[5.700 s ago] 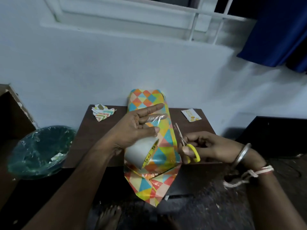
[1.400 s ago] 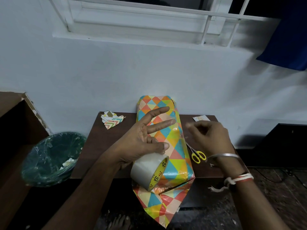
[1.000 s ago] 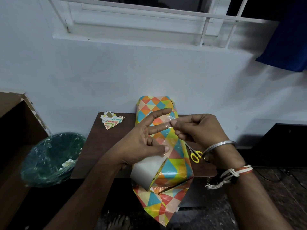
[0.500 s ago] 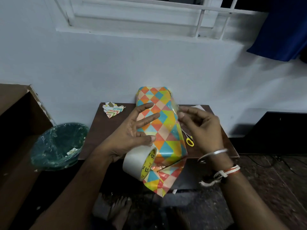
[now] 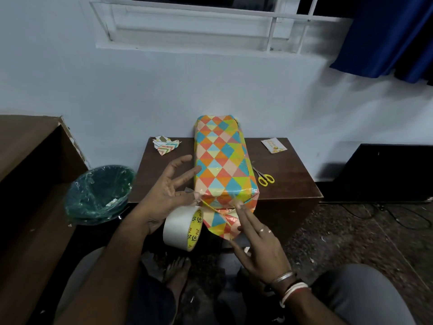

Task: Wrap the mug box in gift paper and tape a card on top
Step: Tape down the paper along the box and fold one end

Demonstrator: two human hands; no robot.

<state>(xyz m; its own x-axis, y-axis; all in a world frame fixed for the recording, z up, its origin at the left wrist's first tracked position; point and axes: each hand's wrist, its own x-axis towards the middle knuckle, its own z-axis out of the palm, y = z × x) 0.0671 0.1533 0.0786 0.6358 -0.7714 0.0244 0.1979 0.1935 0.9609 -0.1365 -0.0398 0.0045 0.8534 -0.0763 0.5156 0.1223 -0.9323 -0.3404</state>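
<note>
A mug box (image 5: 221, 160) wrapped in bright triangle-patterned paper lies lengthwise on the brown tabletop (image 5: 293, 184), its near end at the front edge. The left hand (image 5: 167, 195) holds a tape roll (image 5: 179, 227), two fingers extended. The right hand (image 5: 260, 245), fingers straight, presses the near paper flap (image 5: 219, 222). Scissors (image 5: 264, 177) and a card (image 5: 273, 145) lie to the right.

The tape roll (image 5: 181, 227) I hold has a yellow ring on the inside. There are black letters on that ring. I can read the word "Fix" there, with a small round mark beside it. The little card (image 5: 273, 145) has some print on it too, but it is too small for me to read.
</note>
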